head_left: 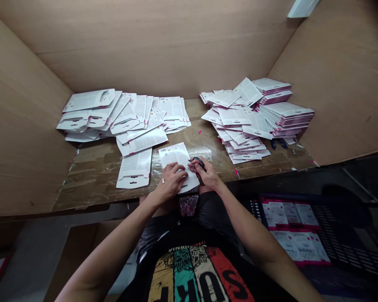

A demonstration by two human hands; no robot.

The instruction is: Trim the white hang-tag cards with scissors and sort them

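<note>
A white printed cardboard packet [175, 154] lies near the table's front edge, directly before me. My left hand [173, 178] rests on its lower half, fingers bent and pressed on it. At the packet's right edge, my right hand [208, 173] is closed around small dark-blue-handled snips [198, 161]. The tips of the snips are hard to make out against the packet. To the left of it lies another white packet [135, 167] with a hang-hole flap at its near end.
Overlapping packets [126, 111] spread at the back left. Packets pile up at right [239, 121], beside neat stacks [285, 115]. Another blue-handled tool [279, 143] lies there. Cardboard walls [164, 46] enclose the table. Below right stands a dark blue crate [340, 222] with pink-and-white packs.
</note>
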